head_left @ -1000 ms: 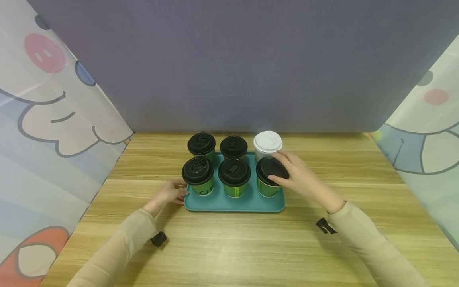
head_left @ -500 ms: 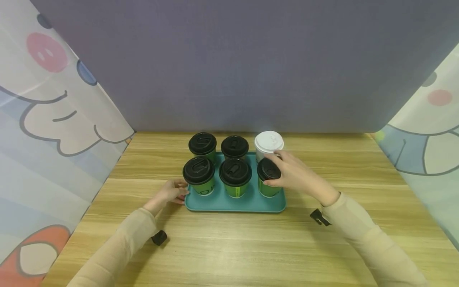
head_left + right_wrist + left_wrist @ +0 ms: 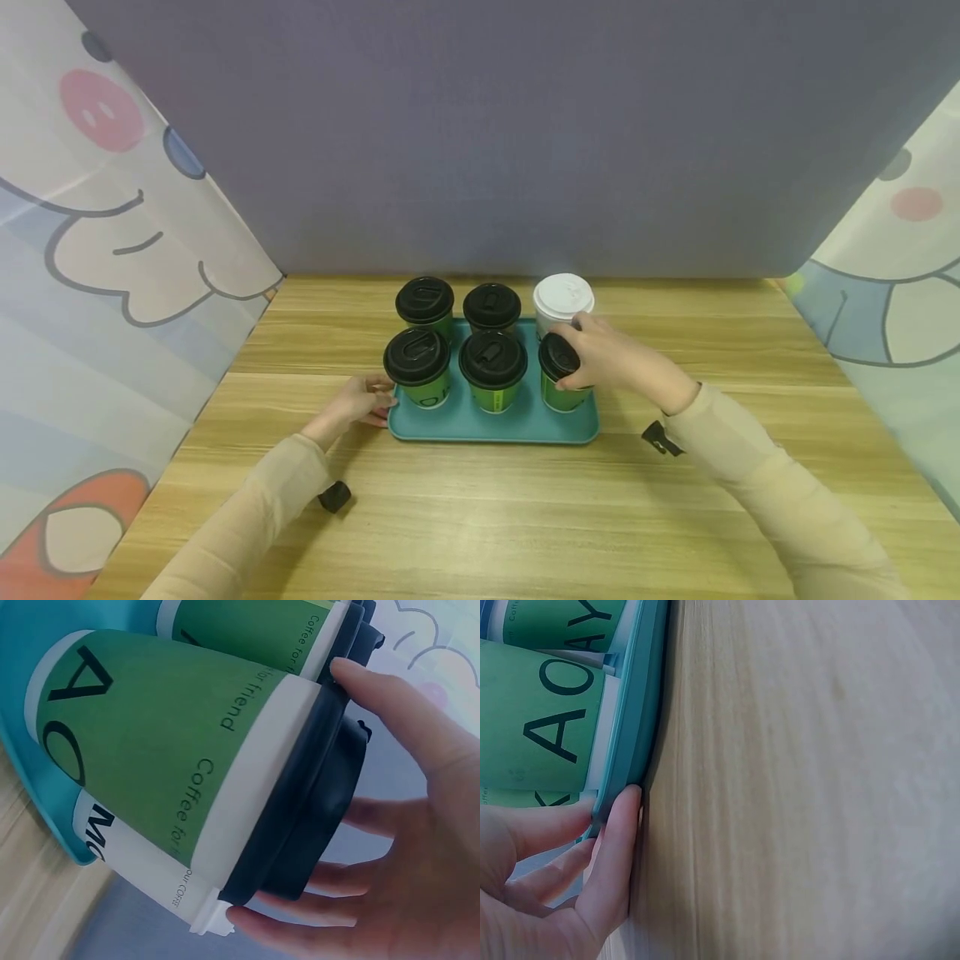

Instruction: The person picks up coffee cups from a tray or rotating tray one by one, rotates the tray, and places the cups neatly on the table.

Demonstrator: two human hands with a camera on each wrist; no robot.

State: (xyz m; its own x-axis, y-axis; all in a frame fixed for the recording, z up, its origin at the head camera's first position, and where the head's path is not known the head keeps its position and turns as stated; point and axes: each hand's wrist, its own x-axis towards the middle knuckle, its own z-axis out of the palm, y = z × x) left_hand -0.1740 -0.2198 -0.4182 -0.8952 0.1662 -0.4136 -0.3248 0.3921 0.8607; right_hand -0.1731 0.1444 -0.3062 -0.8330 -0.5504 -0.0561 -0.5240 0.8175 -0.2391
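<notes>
The green cup point(image 3: 566, 395) with a black lid stands near the tray's front right corner; I see no gap beneath its base. My right hand point(image 3: 613, 357) is clamped across that lid, thumb on one side of the rim, curled fingers on the other. I judge the step in hand to be positioning this cup; the view does not settle whether I am placing or lifting it. The next move calls for an even grip and a vertical path, clear of the white-lidded cup point(image 3: 564, 297) at the back right corner. Load on the lid alone could loosen it.

Four other black-lidded cups point(image 3: 492, 363) occupy the tray's middle and left, two per row. My left hand point(image 3: 358, 404) pinches the rim of the tray point(image 3: 465, 428) at its left edge, near the front left corner, presumably to steady it.
</notes>
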